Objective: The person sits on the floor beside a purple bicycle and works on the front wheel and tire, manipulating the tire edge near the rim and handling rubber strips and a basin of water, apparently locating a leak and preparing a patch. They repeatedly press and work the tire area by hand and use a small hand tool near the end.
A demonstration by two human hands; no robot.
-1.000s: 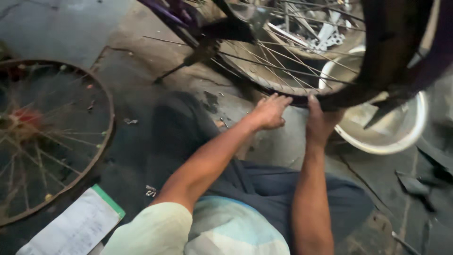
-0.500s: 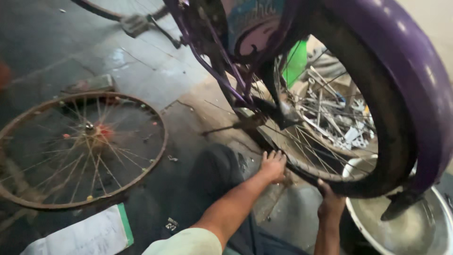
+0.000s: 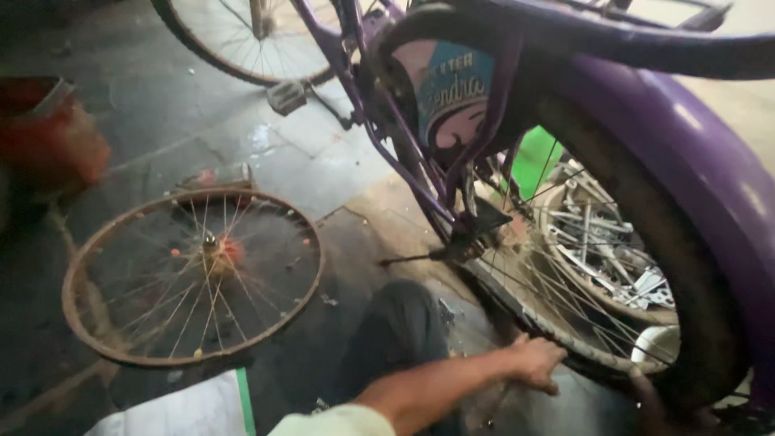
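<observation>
Seemingly worn, black tyre [image 3: 694, 323] hugs spoked rim [image 3: 557, 331].

Single head view, angled steeply down, close above the purple bicycle's rear wheel [image 3: 613, 323] and floor [image 3: 202, 121].

Purple bicycle frame [image 3: 420, 173] and mudguard [image 3: 686, 137], rusty brown loose rim [image 3: 81, 323], black tyre [image 3: 694, 323].

The view now lifts, so the purple bicycle frame [image 3: 452, 153] and mudguard [image 3: 686, 129] fill the right. The loose rusty wheel [image 3: 194, 274] sits nearer the middle. The left hand [image 3: 537, 363] now rests lower, against the tyre [image 3: 702, 323]; the right hand [image 3: 646, 400] is nearly hidden.
</observation>
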